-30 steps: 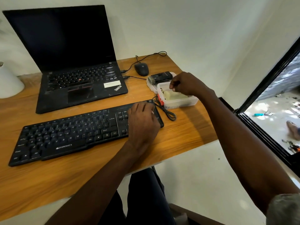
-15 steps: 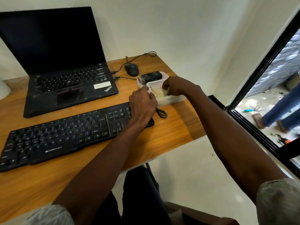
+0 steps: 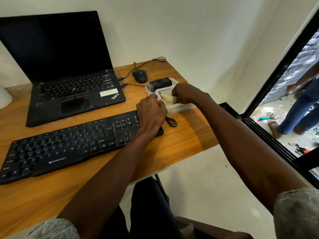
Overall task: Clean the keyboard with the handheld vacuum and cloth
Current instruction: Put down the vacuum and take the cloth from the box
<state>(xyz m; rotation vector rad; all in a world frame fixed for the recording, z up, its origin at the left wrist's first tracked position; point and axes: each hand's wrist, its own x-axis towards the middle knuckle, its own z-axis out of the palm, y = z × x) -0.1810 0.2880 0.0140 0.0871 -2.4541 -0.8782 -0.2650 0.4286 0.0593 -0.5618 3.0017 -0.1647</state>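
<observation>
- the pale yellow folded cloth (image 3: 169,99) sits in the clear plastic tub (image 3: 183,107) at about 2 o'clock on the wooden desk (image 3: 181,140), just past the right end of the black zebronics keyboard (image 3: 72,144)
- right hand (image 3: 187,94) is curled over the cloth's far edge, fingers pinching it as far as i can tell
- left hand (image 3: 151,112) is at the tub's near-left rim with fingers bent around something red and white. can't really make out what it's holding, the view's too cramped there
- the cloth looks soft and floppy and should weigh next to nothing. it'll droop wherever you grab it, so bunching a corner or the folded edge is fine
- the tub looks light too, so i'd guess it wants steadying or it'll slide when the cloth comes out
- the black boxy handheld vacuum (image 3: 161,83) lies on a white lid (image 3: 148,91) at 1 o'clock, behind the tub. it's rigid and heavier, so i'd grab it around the body
- the keyboard's flat and stiff, and it's got a coiled black cable (image 3: 171,121) by its right end that could snag
</observation>
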